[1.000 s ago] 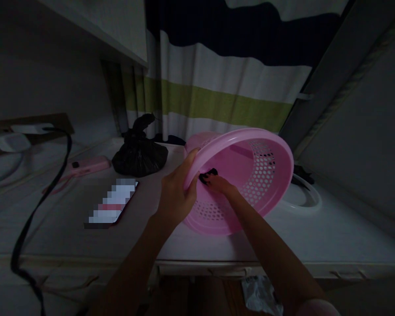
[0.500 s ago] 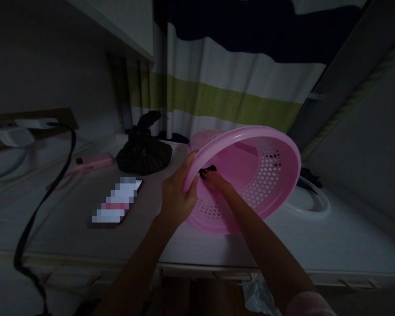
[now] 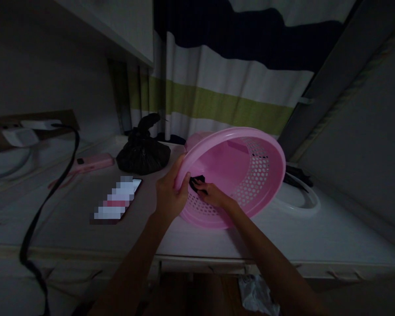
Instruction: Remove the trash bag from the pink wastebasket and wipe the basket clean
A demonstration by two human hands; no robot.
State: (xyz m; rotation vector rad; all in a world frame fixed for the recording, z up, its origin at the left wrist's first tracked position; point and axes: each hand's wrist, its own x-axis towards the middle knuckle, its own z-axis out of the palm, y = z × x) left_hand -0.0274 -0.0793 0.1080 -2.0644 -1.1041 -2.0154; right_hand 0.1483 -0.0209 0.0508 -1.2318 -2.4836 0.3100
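Note:
A pink basket [image 3: 227,164] with perforated sides lies tilted on the table, its mouth facing me and to the right. My left hand [image 3: 171,191] grips the left part of its rim, thumb inside and fingers outside. Inside the basket, my right hand [image 3: 212,194] holds a small black cloth [image 3: 197,181] against the inner wall near the left side. The basket's bottom is partly visible behind my right hand.
A phone [image 3: 120,201] and a pink device [image 3: 95,162] lie at left, near a knotted black bag [image 3: 143,153]. A black cable [image 3: 49,193] hangs at far left. White ring [image 3: 307,208] lies right of the basket; curtain [image 3: 230,83] hangs behind.
My right hand and the black cloth have moved slightly toward me and the rim, showing more of the cloth. The basket and my left hand appear slightly further left in view.

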